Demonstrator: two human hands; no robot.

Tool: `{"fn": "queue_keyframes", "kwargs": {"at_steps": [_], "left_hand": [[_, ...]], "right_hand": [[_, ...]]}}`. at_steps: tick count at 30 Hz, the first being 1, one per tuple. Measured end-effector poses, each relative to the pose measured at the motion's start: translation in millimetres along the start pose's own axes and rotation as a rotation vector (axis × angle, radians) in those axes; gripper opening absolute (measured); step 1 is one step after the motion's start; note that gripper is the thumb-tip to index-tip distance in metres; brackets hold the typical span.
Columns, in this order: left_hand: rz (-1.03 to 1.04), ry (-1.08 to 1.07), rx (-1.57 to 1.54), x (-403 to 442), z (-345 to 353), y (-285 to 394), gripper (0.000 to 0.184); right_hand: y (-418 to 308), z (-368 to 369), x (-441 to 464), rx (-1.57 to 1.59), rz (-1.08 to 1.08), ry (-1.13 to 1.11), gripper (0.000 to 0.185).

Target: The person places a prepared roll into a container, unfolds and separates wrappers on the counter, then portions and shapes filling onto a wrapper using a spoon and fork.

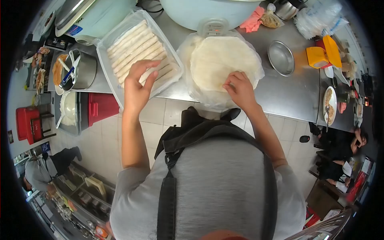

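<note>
Over the near side of a clear plastic tray (173,60) is my left hand (137,82), its thumb and fingers apart and nothing between them. Several long pale rolls (138,46) lie side by side in that tray, partly hidden by the hand. To the right, a stack of thin round dough wrappers (218,60) rests on a crumpled plastic sheet (196,94). My right hand (241,90) is at the lower right edge of the stack, thumb and fingertips pinched together against the wrappers. Whether a wrapper edge is between those fingertips is hidden.
A metal bowl (281,58) stands right of the wrappers on the steel table (292,96). Large pale-blue cookers (188,14) stand behind. A pot with utensils (84,72) is at left, a yellow box (317,57) at right. Other people (40,172) are in the room.
</note>
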State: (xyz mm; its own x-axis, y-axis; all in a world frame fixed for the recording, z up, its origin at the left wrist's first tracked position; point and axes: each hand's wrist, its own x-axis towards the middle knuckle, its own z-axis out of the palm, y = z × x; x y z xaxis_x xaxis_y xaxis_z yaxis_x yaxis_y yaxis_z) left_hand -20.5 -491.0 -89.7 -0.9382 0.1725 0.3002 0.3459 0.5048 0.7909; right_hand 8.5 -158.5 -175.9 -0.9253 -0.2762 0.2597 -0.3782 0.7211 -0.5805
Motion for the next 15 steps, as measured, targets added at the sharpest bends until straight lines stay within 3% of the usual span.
{"fn": "queue_keyframes", "kwargs": {"at_steps": [4,11,13,15], "left_hand": [[-0.009,0.007,0.064,-12,-3,19,0.021],[0.008,0.078,0.114,-41,-6,31,0.02],[-0.004,0.087,0.123,-56,-5,36,0.021],[-0.122,0.049,0.066,-62,-3,38,0.021]], "right_hand": [[-29,9,10,-0.058,-0.11,0.026,0.018],[-3,10,22,0.009,-0.142,-0.127,0.018],[14,3,29,0.449,0.23,-0.273,0.017],[21,-12,37,0.563,0.32,-0.235,0.017]]}}
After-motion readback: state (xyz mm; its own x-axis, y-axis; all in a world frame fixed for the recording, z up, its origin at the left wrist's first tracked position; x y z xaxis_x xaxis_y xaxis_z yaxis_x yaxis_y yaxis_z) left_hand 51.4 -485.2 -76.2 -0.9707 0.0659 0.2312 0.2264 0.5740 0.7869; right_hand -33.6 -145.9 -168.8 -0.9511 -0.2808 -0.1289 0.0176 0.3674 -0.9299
